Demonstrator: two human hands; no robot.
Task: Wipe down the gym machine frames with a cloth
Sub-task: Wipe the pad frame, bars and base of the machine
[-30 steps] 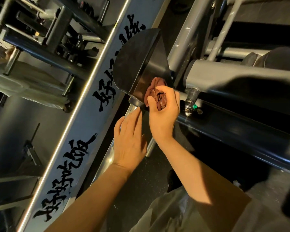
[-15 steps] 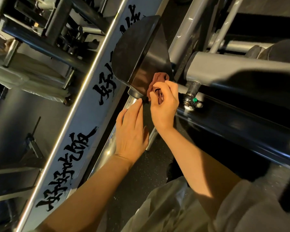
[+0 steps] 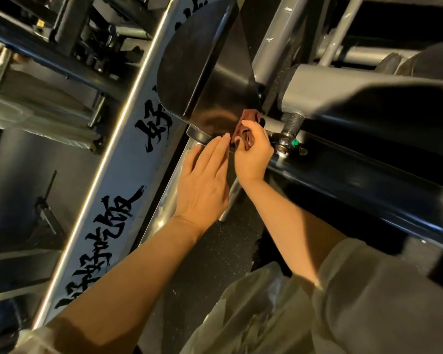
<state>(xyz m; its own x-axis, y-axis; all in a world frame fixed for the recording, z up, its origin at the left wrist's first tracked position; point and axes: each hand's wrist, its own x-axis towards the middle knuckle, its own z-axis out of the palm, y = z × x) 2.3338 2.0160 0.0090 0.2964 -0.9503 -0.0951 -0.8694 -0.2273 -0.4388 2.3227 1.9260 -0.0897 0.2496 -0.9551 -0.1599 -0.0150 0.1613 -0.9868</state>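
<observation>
I see my right hand (image 3: 253, 154) holding a bunched dark red cloth (image 3: 246, 129). The fingers are curled round it and press it against the lower corner of a shiny black metal plate (image 3: 215, 80) on the gym machine. The cloth sits right where the plate meets the long black frame bar (image 3: 368, 185). My left hand (image 3: 205, 182) is released, its fingers straight and together, lying flat on a silver steel bar (image 3: 164, 208) just below the plate. Its fingertips (image 3: 221, 143) almost touch the right hand. Beside the cloth is a threaded bolt (image 3: 292, 125) with a small green cap (image 3: 295, 142). On the left runs a grey beam with black brush letters (image 3: 118, 208).
</observation>
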